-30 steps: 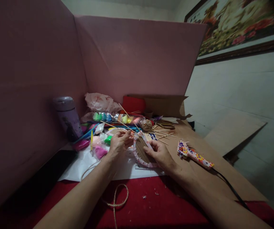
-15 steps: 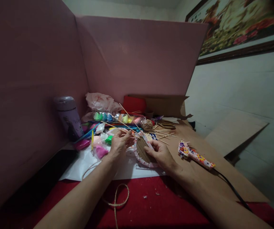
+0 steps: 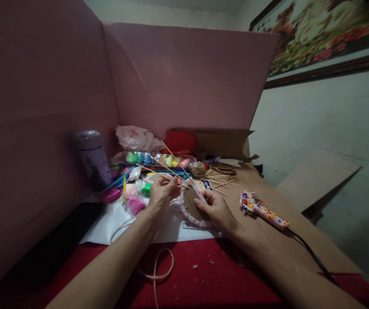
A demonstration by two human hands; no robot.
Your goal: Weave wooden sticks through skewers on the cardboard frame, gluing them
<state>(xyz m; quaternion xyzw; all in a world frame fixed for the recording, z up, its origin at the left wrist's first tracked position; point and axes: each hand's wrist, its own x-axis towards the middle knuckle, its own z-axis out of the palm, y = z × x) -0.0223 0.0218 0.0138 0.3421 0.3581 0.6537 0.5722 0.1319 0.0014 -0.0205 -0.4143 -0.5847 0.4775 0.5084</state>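
A round cardboard disc (image 3: 193,205) with a pale pink and white patterned rim is held tilted, its bare brown side facing me. My right hand (image 3: 216,209) grips its right edge, thumb on the cardboard. Three thin wooden sticks fan out from the disc's upper edge, pointing away and to the left. My left hand (image 3: 164,192) pinches the lowest wooden stick (image 3: 152,170) close to the rim, its fingertips partly hidden behind the thumb. Beyond the disc lie several loose wooden sticks (image 3: 220,177) and a ball of twine (image 3: 198,168).
A flowered glue gun (image 3: 263,209) with a black cord lies on the cardboard sheet (image 3: 300,240) at right. Packets of coloured clay (image 3: 146,159) and a purple bottle (image 3: 93,161) stand at left. A looped twine (image 3: 156,275) crosses the red cloth (image 3: 200,283) in front.
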